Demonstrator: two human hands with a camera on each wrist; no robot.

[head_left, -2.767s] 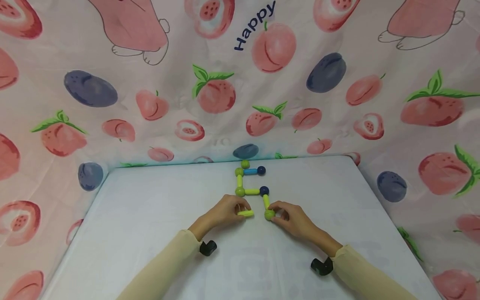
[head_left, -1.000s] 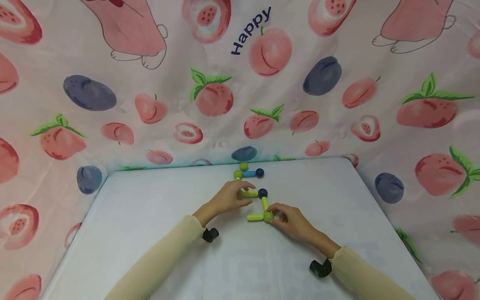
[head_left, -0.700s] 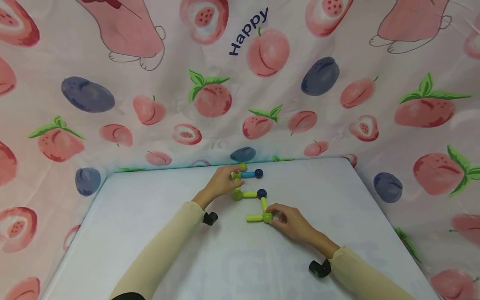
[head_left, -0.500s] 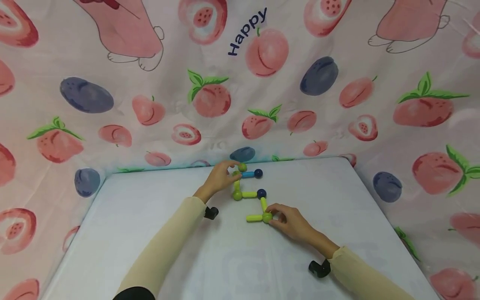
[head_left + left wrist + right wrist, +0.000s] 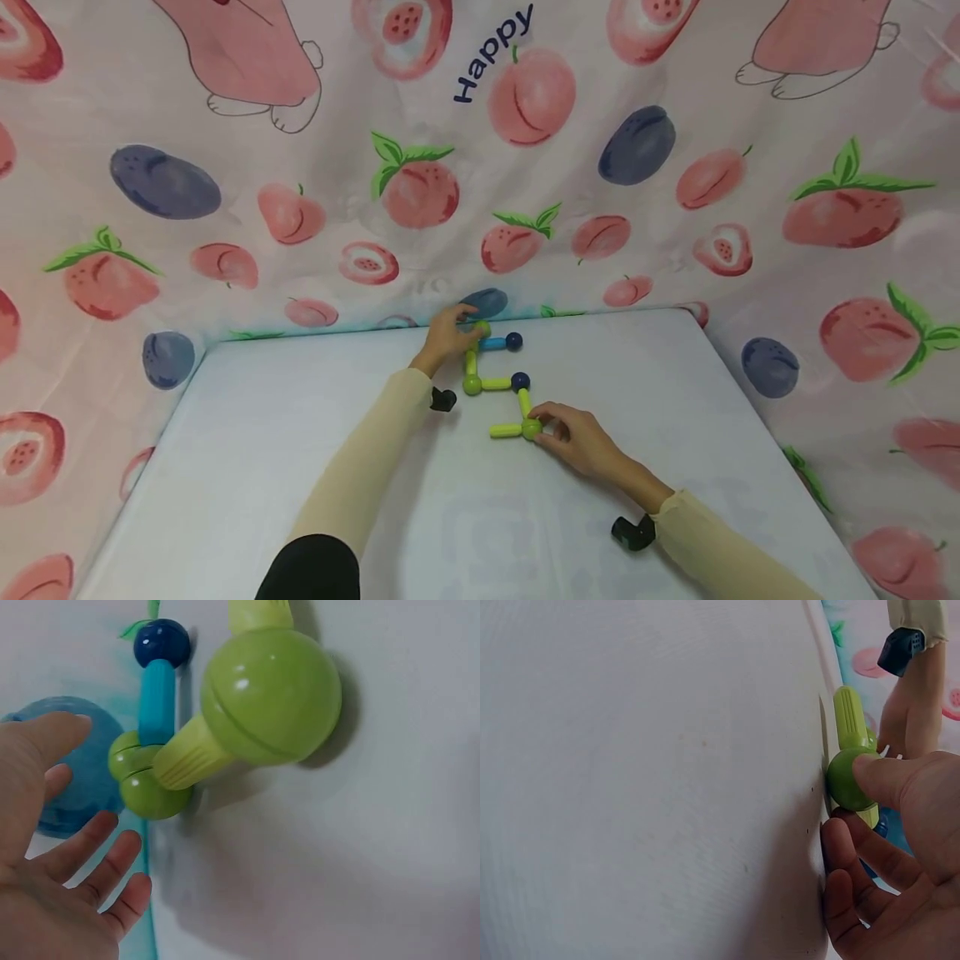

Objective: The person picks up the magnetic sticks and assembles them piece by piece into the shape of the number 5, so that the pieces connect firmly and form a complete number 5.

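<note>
A zigzag of ball-and-stick toy pieces lies on the white table. My right hand [image 5: 588, 446] pinches the near green ball [image 5: 531, 429] between thumb and fingers. From that ball a yellow-green stick [image 5: 506, 431] points left, and another stick [image 5: 524, 404] leads to a dark blue ball [image 5: 521, 382]. Farther along come a green corner ball [image 5: 472, 384], a blue stick [image 5: 492, 343] and a second dark blue ball [image 5: 513, 341]. My left hand [image 5: 446, 342] is beside the far green ball [image 5: 482, 328]. In the left wrist view its fingers [image 5: 112, 862] are spread and hold nothing.
The white tabletop [image 5: 300, 467] ends at a back edge close behind the far balls. A fruit-printed cloth [image 5: 330, 192] hangs behind it. Black wrist cameras [image 5: 633, 533] are strapped by both sleeves.
My left hand, which held a yellow-green stick, has let go and moved away to the far balls. That stick now joins the near green ball. My right hand stays at its ball.
</note>
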